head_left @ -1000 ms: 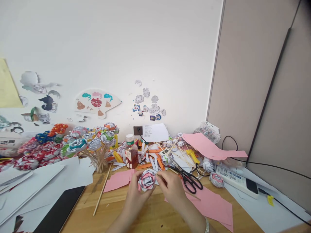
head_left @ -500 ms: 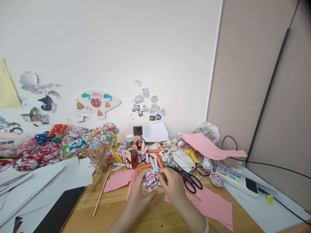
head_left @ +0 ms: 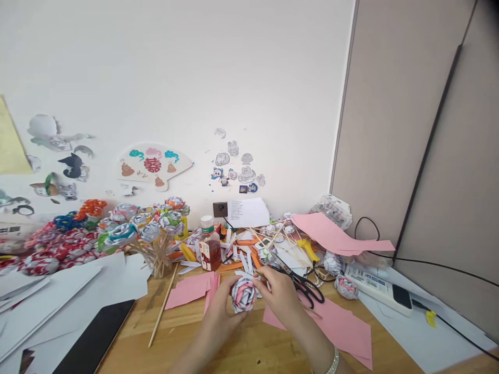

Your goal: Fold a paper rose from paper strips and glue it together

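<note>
A paper rose [head_left: 244,294] of folded white and pink strips faces me above the desk's middle. My left hand [head_left: 223,306] is closed around its left side and underside, the thumb below the bloom. At the rose's right edge, my right hand [head_left: 277,292] pinches a thin wooden stick [head_left: 314,312]; its tip shows near the fingers and its other end emerges beyond the hand. Part of the stick is hidden behind the hand. White paper strips stick out behind the rose. Black-handled scissors [head_left: 307,291] lie just right of my right hand.
Pink paper sheets [head_left: 346,332] lie at right, and more pink pieces [head_left: 189,292] at left. A bottle [head_left: 210,244] stands behind among paper scraps. Finished flowers on sticks [head_left: 150,228] stand at left, near a black tablet-like slab [head_left: 95,337]. A power strip [head_left: 374,291] sits at far right.
The paper rose has tipped and shifted slightly down and right in my left hand. My right hand's fingers have moved slightly up and closer to its upper right edge.
</note>
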A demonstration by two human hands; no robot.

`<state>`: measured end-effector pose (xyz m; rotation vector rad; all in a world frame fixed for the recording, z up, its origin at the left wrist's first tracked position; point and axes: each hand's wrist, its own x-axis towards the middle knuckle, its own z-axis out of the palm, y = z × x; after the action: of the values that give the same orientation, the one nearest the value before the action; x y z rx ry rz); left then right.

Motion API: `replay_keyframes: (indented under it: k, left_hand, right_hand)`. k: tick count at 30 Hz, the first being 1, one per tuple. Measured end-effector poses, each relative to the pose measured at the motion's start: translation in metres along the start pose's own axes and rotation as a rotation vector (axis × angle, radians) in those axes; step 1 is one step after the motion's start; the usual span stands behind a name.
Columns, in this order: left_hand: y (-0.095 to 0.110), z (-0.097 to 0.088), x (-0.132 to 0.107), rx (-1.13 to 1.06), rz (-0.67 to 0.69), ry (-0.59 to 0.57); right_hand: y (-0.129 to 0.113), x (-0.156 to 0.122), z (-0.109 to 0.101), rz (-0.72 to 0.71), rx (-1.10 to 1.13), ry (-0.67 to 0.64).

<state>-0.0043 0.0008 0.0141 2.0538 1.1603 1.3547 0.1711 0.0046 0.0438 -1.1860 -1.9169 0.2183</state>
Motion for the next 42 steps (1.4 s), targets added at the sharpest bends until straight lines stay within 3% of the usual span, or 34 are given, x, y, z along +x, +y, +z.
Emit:
replay_keyframes:
  k: [8,22,42]
  left_hand:
    - [0.003,-0.001,0.0,0.057,0.042,-0.02]
    - [-0.003,-0.001,-0.002,0.151,0.089,-0.02]
    - [-0.007,0.001,-0.003,0.163,0.11,0.032]
  right_hand:
    - [0.004,0.0,0.006,-0.074,-0.06,0.064]
    - [0.002,-0.003,0.012,0.004,-0.053,0.094]
    - [0.017,-0.007,0.025,-0.277,-0.216,0.22]
